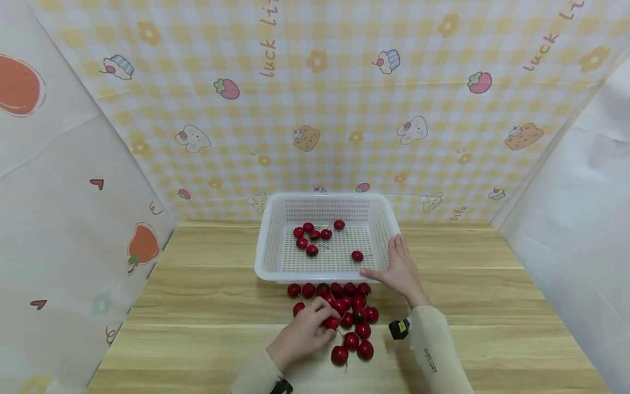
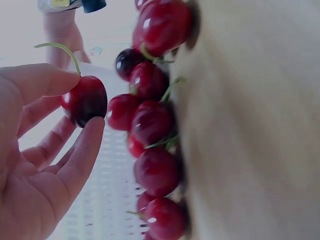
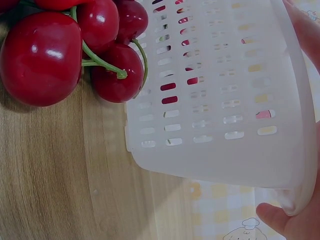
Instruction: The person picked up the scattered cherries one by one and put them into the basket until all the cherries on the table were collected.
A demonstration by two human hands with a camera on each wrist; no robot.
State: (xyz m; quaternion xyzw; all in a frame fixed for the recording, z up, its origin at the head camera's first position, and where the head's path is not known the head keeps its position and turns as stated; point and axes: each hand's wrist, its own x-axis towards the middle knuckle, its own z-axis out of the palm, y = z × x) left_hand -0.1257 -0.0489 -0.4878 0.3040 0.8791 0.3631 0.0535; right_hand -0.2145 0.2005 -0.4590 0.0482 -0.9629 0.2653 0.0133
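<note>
Between thumb and fingertips, my left hand point(image 1: 306, 329) pinches a dark red cherry point(image 2: 86, 102) with a green stem, just above the table. Beside and beyond that hand lies a cluster of loose cherries point(image 1: 346, 302), some with stems. Behind them stands a white perforated plastic basket point(image 1: 261, 257). My right hand point(image 1: 400, 272) holds its front right corner, with the thumb along the front rim and the fingers over the right side. Inside, several cherries point(image 1: 312, 250) sit mostly to the left, and a single cherry point(image 1: 357, 256) rests near the front right.
The basket stands on a light wood-grain table point(image 1: 206, 306), near its back edge. A yellow checked cloth point(image 1: 315, 109) with cartoon prints hangs behind, and white printed sheets point(image 1: 74, 164) close off both sides. Small dark devices point(image 1: 399, 329) are worn at both wrists.
</note>
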